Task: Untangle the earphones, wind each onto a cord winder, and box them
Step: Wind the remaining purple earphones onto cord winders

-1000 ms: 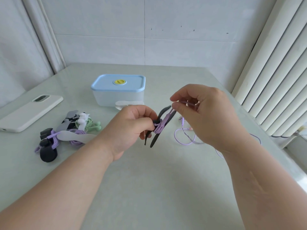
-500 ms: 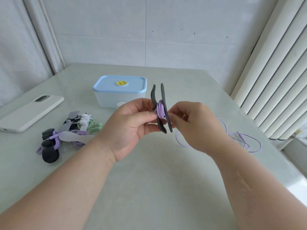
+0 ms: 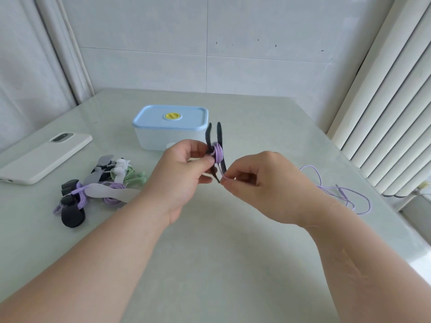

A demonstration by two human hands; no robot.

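Pale tabletop (image 3: 233,252), above its middle: a black cord winder (image 3: 219,136), partly wound with purple earphone cord (image 3: 218,155), is gripped by the left hand (image 3: 179,180). The cord is pinched by the right hand (image 3: 263,183); slack is seen lying near the right edge.

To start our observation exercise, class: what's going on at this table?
A person is winding a purple earphone cord onto a black cord winder. The left hand grips the winder above the table; the right hand pinches the cord just below it. Several turns are on; the rest lies loose at right. Other wound earphones are piled at left near a white phone. The blue-lidded box behind is closed.
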